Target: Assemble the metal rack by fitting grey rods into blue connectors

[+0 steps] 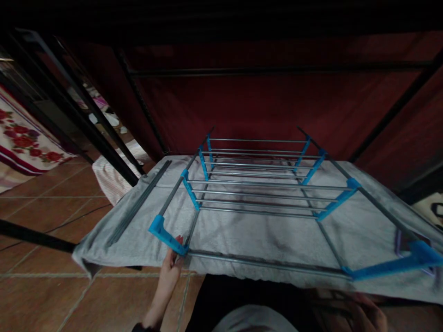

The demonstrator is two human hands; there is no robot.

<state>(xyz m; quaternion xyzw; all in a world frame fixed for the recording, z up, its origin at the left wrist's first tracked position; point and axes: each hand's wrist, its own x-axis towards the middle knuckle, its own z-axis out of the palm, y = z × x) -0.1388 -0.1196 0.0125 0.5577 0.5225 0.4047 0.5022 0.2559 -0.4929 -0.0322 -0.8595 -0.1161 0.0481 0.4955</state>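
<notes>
A rack that looks like a shoe rack (pixel 263 186), made of grey metal tubes and blue plastic connectors, lies on a grey cloth (pixel 242 235). Its near end faces me, with a blue end piece at each side. At the near left corner, my left hand (pixel 172 263) has its fingers closed round the rack beside the left blue end piece (pixel 168 237). Below the near right corner is my right hand (pixel 368 313), low at the picture's edge. It is dark and blurred, so its fingers and any hold are unclear. The right blue end piece (pixel 391 267) lies above it.
Several loose metal tubes (pixel 140 203) lie on the cloth's left side. A purple-edged flat object (pixel 398 242) is partly behind the rack at right. Black metal posts (pixel 100 138) stand at left, a dark red panel (pixel 263 101) behind. Tiled floor (pixel 48 286) shows at left.
</notes>
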